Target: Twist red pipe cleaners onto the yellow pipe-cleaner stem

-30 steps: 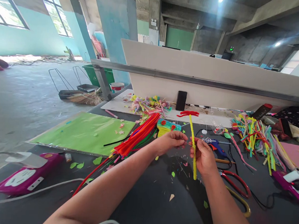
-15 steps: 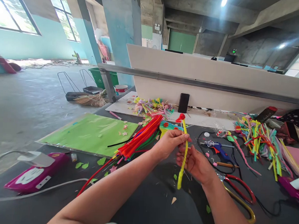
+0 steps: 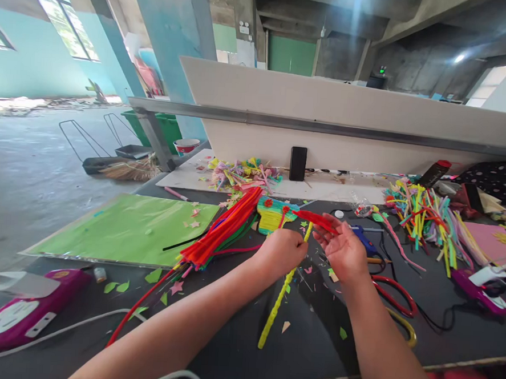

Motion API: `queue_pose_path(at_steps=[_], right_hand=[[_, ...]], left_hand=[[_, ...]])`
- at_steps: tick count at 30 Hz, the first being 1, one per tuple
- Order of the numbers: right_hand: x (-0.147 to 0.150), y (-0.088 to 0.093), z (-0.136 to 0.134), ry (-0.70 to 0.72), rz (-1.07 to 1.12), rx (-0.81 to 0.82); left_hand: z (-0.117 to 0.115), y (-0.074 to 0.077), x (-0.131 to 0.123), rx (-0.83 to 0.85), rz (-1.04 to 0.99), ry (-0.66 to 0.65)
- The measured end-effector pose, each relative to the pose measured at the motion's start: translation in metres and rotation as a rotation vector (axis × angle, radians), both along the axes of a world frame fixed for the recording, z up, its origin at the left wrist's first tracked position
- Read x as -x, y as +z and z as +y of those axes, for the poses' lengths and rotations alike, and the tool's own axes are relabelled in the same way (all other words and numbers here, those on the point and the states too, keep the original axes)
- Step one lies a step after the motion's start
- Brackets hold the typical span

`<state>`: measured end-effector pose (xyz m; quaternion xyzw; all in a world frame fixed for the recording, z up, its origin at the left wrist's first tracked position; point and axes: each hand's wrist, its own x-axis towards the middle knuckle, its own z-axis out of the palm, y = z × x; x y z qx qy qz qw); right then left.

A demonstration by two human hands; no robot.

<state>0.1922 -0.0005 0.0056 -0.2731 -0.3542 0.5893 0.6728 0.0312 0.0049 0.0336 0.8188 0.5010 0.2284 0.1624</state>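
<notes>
My left hand (image 3: 284, 251) is closed around a yellow pipe-cleaner stick (image 3: 276, 308), which slants down and left with its lower end over the dark table. A fuzzy red pipe cleaner (image 3: 313, 218) extends sideways near the stick's top. Its right end lies between the thumb and fingers of my right hand (image 3: 342, 249), palm turned up; the exact grip is partly hidden. Behind my left hand lies a blue, green and yellow fuzzy piece (image 3: 271, 222) with red flower-like knots. A bundle of red pipe cleaners (image 3: 225, 228) is to its left.
Red-handled scissors (image 3: 396, 298) and a blue glue gun (image 3: 364, 241) lie right of my hands. Cut pipe cleaners (image 3: 423, 214) are heaped farther right. A green sheet (image 3: 126, 227) and purple power strip (image 3: 27, 304) are left; a phone (image 3: 298, 163) leans on the back board.
The yellow stick has tilted, its lower end swinging left. My right hand has moved right and up off the stick, and the red pipe cleaner now stretches toward it. The view has shifted right.
</notes>
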Motion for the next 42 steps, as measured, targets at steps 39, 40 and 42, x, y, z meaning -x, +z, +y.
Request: queue_pose_path(at_steps=[39,40,42], right_hand=[[0.005,-0.023,0.009,-0.255,-0.663,-0.097],[0.004,-0.025,0.010,-0.330,-0.762,-0.161],[0.003,-0.028,0.013,-0.461,-0.955,-0.306]], left_hand=[[0.038,-0.012,0.028,-0.346,-0.142,-0.413],[0.039,-0.015,0.028,-0.344,-0.157,-0.408],[0.042,-0.021,0.027,-0.333,-0.185,-0.404]])
